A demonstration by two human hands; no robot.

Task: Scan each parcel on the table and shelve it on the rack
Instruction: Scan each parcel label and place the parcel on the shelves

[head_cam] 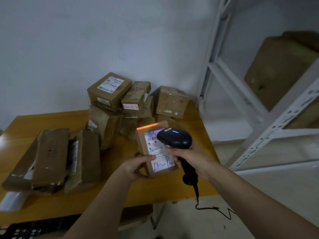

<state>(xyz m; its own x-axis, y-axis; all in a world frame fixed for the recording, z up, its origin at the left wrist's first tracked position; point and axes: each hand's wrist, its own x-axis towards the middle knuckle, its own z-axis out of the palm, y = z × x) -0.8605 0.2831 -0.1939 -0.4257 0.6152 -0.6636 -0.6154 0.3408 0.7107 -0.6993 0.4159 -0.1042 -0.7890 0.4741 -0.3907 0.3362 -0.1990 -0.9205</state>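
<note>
My left hand (136,165) grips a small brown parcel (148,152) by its near left edge, tilted up above the wooden table (172,187); its white shipping label faces me. My right hand (188,156) holds a black handheld barcode scanner (174,138) by the handle, its head over the label's top right. An orange scan line glows across the parcel's far edge. Several more brown parcels (110,90) are piled at the back of the table, and flat taped ones (51,157) lie on the left.
A white metal rack (269,121) stands to the right with a large brown box (279,69) on an upper shelf. The scanner's black cable (215,209) hangs past the table's front edge. A white packet (12,200) lies at the near left. A black keyboard (25,230) sits below.
</note>
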